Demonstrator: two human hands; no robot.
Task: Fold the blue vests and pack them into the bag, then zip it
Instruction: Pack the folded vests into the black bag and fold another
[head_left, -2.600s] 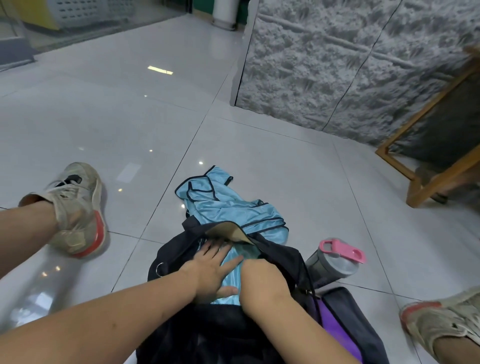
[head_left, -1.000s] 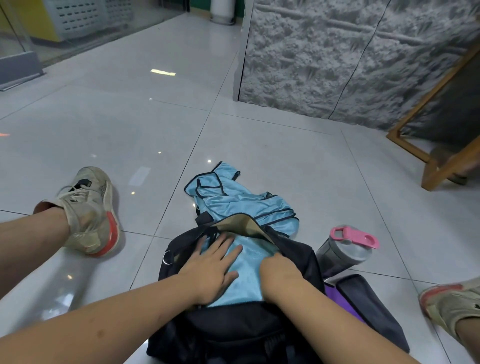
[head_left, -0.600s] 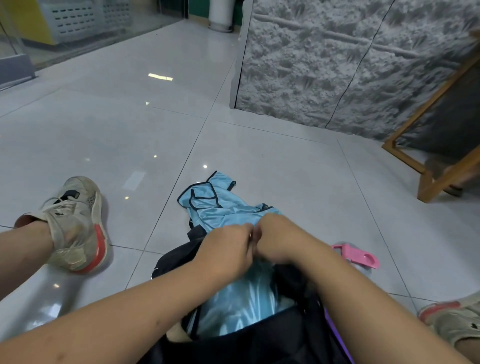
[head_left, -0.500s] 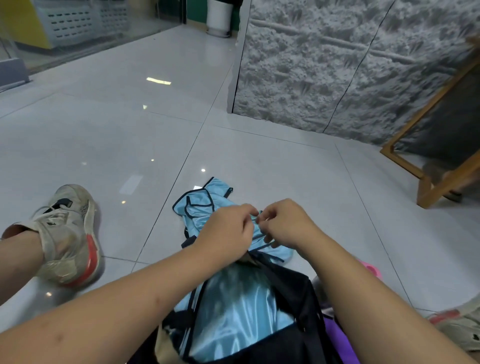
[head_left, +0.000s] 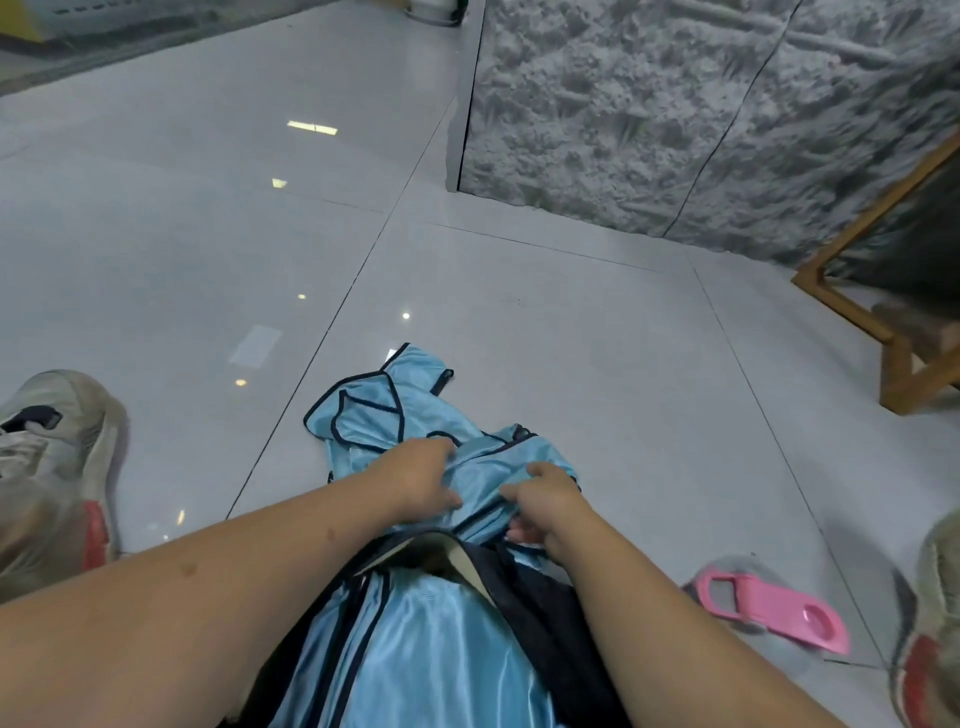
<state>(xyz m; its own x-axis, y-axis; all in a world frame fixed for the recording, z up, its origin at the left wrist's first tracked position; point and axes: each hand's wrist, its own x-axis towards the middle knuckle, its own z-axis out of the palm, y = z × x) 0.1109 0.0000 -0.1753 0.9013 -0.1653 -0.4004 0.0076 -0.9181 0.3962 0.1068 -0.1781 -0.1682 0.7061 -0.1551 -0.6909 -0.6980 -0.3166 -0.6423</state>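
A black bag (head_left: 550, 613) lies open on the tiled floor (head_left: 519, 322) between the person's outstretched legs, and it serves as the landmark for everything else. Inside its mouth a smooth blue vest (head_left: 431, 654) is already packed, shiny and edged with dark trim. Just beyond the bag's far rim, a second, crumpled blue vest (head_left: 374, 410) lies on the floor, its near part bunched up against the rim. The left hand (head_left: 415, 478) has its fingers curled into that bunched cloth on the bag's far left side, gripping it. The right hand (head_left: 545, 504) grips the same cloth at the bag's far right side, fingers curled under a fold. To the right of the bag lies a bottle with a pink lid (head_left: 769, 613), on its side on the floor. Left of the bag rests a worn shoe (head_left: 57, 467); another shoe (head_left: 935, 618) shows at the right. Far beyond the bag stands a rough grey wall (head_left: 675, 119), with a wooden frame (head_left: 883, 332) beside it.
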